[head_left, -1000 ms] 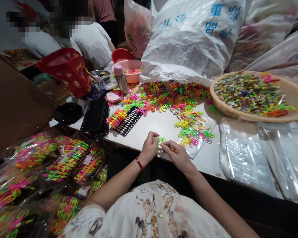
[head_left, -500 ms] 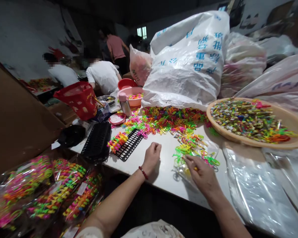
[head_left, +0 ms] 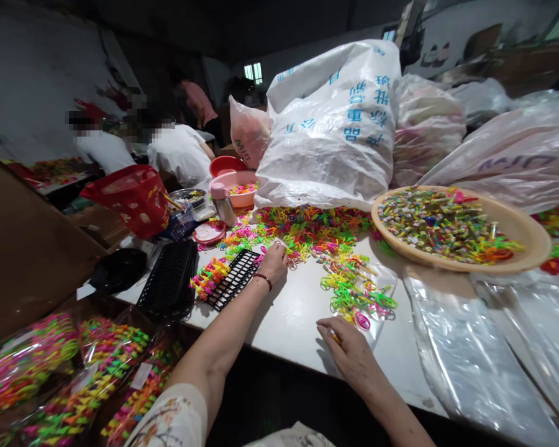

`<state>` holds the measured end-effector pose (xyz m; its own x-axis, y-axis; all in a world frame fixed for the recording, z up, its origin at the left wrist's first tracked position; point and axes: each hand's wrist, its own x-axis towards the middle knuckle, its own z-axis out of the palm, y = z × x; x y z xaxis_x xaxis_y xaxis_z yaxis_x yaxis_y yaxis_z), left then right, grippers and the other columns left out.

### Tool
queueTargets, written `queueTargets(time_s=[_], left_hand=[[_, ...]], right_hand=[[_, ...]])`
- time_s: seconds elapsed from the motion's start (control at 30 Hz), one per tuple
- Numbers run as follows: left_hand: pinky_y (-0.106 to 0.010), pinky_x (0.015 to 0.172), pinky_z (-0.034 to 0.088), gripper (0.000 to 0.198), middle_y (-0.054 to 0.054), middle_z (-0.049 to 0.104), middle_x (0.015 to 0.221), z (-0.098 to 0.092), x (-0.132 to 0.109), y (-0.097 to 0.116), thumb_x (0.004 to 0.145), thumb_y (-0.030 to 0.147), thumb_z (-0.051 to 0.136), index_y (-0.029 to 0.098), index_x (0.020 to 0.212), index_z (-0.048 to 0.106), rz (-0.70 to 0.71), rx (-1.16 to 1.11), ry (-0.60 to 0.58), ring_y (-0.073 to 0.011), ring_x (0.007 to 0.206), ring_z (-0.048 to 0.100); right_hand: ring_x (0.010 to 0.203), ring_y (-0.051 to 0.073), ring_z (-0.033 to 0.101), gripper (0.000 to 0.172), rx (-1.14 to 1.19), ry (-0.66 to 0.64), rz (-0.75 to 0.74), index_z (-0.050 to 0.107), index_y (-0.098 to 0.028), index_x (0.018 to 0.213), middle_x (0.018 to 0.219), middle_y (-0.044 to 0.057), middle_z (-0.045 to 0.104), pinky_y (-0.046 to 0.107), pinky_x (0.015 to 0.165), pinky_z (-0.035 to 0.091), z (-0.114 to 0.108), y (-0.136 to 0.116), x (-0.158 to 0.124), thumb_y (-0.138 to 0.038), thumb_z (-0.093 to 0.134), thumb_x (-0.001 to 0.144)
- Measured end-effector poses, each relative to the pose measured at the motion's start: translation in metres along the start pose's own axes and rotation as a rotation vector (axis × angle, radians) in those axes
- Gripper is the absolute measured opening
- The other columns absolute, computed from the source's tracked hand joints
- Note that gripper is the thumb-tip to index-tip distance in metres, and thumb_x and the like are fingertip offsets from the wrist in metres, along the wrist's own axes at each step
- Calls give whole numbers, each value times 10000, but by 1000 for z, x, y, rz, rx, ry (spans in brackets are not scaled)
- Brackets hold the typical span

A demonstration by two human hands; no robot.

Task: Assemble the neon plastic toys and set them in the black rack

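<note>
My left hand (head_left: 274,264) reaches to the front edge of a heap of bright plastic pieces (head_left: 307,226), its fingers bent together; what they pinch is hidden. Beside it lies a black slotted rack (head_left: 235,279), with a row of pink, yellow and orange pieces (head_left: 210,278) set in its left end. Low over the white table, my right hand (head_left: 347,347) is curled round a small yellow-orange piece (head_left: 336,337), mostly covered by the fingers. Just beyond it, a loose cluster of green, yellow and pink looped pieces (head_left: 354,285) rests partly on clear plastic.
A tan basin (head_left: 535,248) full of small items stands at the right, near flat clear bags (head_left: 466,335). Stacked black racks (head_left: 168,279) lie left. A large white sack (head_left: 326,143) backs the heap. Packed bags (head_left: 84,379) sit lower left. Co-workers (head_left: 177,155) are behind.
My left hand has moved forward to the heap's edge. My right hand has drawn back from the cluster toward the table's near edge. The view has shifted slightly right.
</note>
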<state>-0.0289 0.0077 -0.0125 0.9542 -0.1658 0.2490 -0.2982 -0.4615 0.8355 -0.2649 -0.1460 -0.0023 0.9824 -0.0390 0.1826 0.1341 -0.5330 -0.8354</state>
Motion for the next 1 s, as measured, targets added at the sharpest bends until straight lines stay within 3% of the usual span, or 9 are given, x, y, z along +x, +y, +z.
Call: queueTargets(time_s=[0.2,0.33,0.5,0.6,0.77,0.87,1.0], left_hand=[[-300,778,462,87,-10,560,795,-5,-35,2,794,284,567,197,798,555,-153,-328,142,-149,765,538],[-269,631,490,223,20,528,690,-11,-57,5,757,376,598,190,753,476,-292,-588,128,-111,606,549],[-289,635,520,268,10,580,738,-17,-69,11,684,332,680,183,808,495,-368,-768,93,-104,616,579],[-280,663,522,270,11,611,806,-24,-67,15,657,261,689,193,861,525,-346,-806,68,-115,700,605],[-182,616,450,235,47,594,711,-28,-59,18,568,85,707,174,727,560,-303,-777,59,-81,670,565],[-194,597,454,202,54,580,651,-26,-59,19,610,128,699,168,716,532,-337,-805,77,-69,587,553],[-249,671,516,225,7,630,681,-24,-72,27,623,174,719,153,732,522,-402,-887,1,-100,626,629]], right_hand=[[761,203,618,291,137,-24,163,637,-214,876,789,30,661,323,705,465,0,-4,6,-472,504,885],[768,192,610,294,206,5,194,606,-214,835,777,19,647,306,700,461,5,-4,6,-487,507,884],[732,199,627,361,292,-21,259,628,-212,923,760,30,664,311,653,479,13,-5,6,-547,501,875],[760,206,648,381,300,-20,240,643,-208,979,797,42,678,325,702,497,15,-6,5,-552,523,863],[802,197,659,328,296,-79,190,640,-211,943,858,30,667,327,765,493,14,2,-1,-510,520,881],[813,198,649,329,278,-80,213,631,-214,967,854,29,664,329,765,485,13,4,-3,-508,507,891],[754,188,615,336,266,-5,241,622,-213,906,763,16,640,315,713,474,11,3,-1,-530,515,881]])
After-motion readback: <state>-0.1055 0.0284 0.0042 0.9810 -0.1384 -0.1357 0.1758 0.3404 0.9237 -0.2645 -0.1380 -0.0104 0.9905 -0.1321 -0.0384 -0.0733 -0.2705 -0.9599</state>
